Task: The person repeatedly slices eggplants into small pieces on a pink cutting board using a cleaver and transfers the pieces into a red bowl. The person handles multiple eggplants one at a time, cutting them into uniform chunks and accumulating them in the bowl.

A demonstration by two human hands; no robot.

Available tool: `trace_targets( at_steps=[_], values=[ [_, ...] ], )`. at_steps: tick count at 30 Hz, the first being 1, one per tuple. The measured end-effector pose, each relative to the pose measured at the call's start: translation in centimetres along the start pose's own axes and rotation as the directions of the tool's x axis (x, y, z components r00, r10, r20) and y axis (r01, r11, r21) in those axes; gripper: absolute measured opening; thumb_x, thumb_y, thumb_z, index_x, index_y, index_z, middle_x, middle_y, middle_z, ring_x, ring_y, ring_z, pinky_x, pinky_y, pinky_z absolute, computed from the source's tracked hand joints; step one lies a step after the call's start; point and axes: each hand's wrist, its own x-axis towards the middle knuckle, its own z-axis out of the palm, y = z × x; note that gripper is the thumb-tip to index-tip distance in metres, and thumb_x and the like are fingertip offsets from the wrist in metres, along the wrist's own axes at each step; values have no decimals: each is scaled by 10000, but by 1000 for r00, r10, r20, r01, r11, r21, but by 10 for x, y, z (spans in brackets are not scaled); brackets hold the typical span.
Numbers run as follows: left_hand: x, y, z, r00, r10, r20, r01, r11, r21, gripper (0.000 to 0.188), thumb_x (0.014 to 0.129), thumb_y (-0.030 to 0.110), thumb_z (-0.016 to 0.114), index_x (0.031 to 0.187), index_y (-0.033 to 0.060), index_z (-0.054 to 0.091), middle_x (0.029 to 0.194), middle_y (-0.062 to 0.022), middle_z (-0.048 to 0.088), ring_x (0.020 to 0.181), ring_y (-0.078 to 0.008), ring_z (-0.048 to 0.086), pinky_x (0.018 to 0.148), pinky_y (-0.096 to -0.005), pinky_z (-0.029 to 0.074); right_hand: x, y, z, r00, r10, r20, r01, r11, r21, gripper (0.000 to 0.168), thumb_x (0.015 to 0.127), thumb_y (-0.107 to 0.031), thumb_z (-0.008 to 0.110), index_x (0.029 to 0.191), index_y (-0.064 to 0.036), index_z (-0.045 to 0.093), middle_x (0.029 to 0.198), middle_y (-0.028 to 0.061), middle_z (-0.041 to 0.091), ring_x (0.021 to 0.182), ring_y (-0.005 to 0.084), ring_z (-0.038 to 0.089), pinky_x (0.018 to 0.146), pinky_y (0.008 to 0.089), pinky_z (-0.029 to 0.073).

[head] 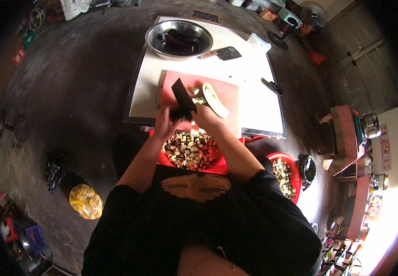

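My right hand (204, 116) grips a cleaver whose dark blade (182, 95) points up and to the left over the pink cutting board (231, 95). Beside it, my left hand (166, 121) is at the board's near left part, against dark eggplant pieces (178, 114); its exact hold is hard to make out. A halved eggplant (215, 100) lies cut face up to the right of the cleaver, with pale chunks (198, 100) between them. Below the board's near edge, a red basin (221, 166) holds many cut eggplant chunks (188, 150).
On the white table (254, 69) stand a steel colander (150, 45) with whole eggplants (180, 37), a second cleaver (228, 53), a plastic packet (259, 42) and a black object (275, 88). Another red basin (299, 179) of chunks stands at right; a yellow bag (85, 201) lies on the floor.
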Motion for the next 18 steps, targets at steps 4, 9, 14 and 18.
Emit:
trace_targets(
  at_steps=[4, 9, 14, 18],
  values=[
    [-8, -2, -5, 997, 80, -13, -80, 997, 7, 503, 731, 33, 734, 1171, 19, 490, 1155, -179, 534, 1096, -362, 515, 942, -440, 452, -15, -23, -49, 989, 149, 13, -150, 978, 145, 187, 883, -195, 587, 886, -8, 584, 716, 223, 629, 662, 412, 630, 623, 488, 506],
    [-13, 5, -8, 1000, 1, 3, -1, 999, -34, 483, 725, 19, 731, 1146, 33, 494, 1139, -194, 530, 1065, -416, 532, 938, -484, 445, -36, -56, -85, 998, 61, 18, -63, 989, 135, 153, 883, -164, 581, 853, -14, 594, 748, 225, 627, 698, 404, 632, 633, 490, 498],
    [-11, 2, -5, 992, 116, -41, -113, 992, 59, 482, 731, 14, 727, 1150, 23, 490, 1112, -200, 531, 1061, -417, 538, 893, -472, 471, -34, -56, -70, 993, 62, 96, -58, 997, -44, 157, 907, -153, 527, 962, -22, 592, 814, 166, 660, 727, 292, 686, 594, 387, 542],
    [-14, -2, -5, 999, 35, 15, -35, 999, 39, 476, 723, -2, 718, 1141, 11, 489, 1125, -202, 531, 1079, -417, 511, 939, -476, 438, -11, -61, -56, 933, 106, 343, -56, 987, -152, 229, 915, -159, 506, 1062, 8, 560, 890, 163, 684, 819, 276, 712, 643, 367, 571]
  ],
)
